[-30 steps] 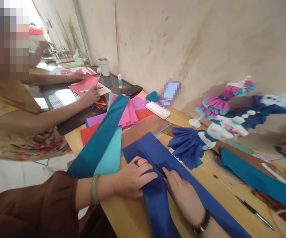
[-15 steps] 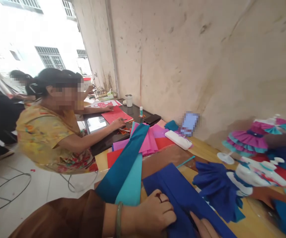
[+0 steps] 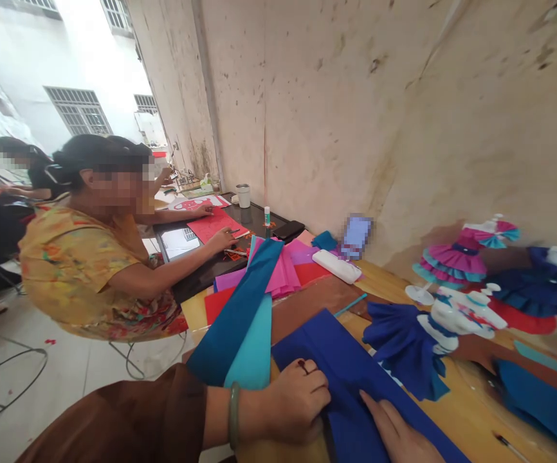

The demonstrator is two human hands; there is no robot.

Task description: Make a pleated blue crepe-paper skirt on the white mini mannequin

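Note:
A folded strip of dark blue crepe paper (image 3: pixel 324 341) lies slantwise on the table below me. At its left edge my left hand (image 3: pixel 300 399), with a ring and a green bangle, is closed, the fingers curled over the paper and the fingertips hidden. On the paper's lower part my right hand (image 3: pixel 401 431) rests with its fingers stretched out, partly cut off by the bottom edge. Left of the paper lie a teal strip (image 3: pixel 240 315) and a light turquoise sheet (image 3: pixel 254 347).
Small dress figures stand at right: a pink-and-turquoise one (image 3: pixel 456 257) and a blue-skirted one (image 3: pixel 406 347) lying over. A white case (image 3: pixel 337 265) and a propped phone (image 3: pixel 356 236) sit by the wall. Another person (image 3: pixel 80 257) works at the left over red paper (image 3: pixel 218 225).
My view has turned slightly right. My right hand reaches farther onto the blue paper, its fingers now straighter. A dark gap beside that hand is gone. My left hand stays at the paper's edge.

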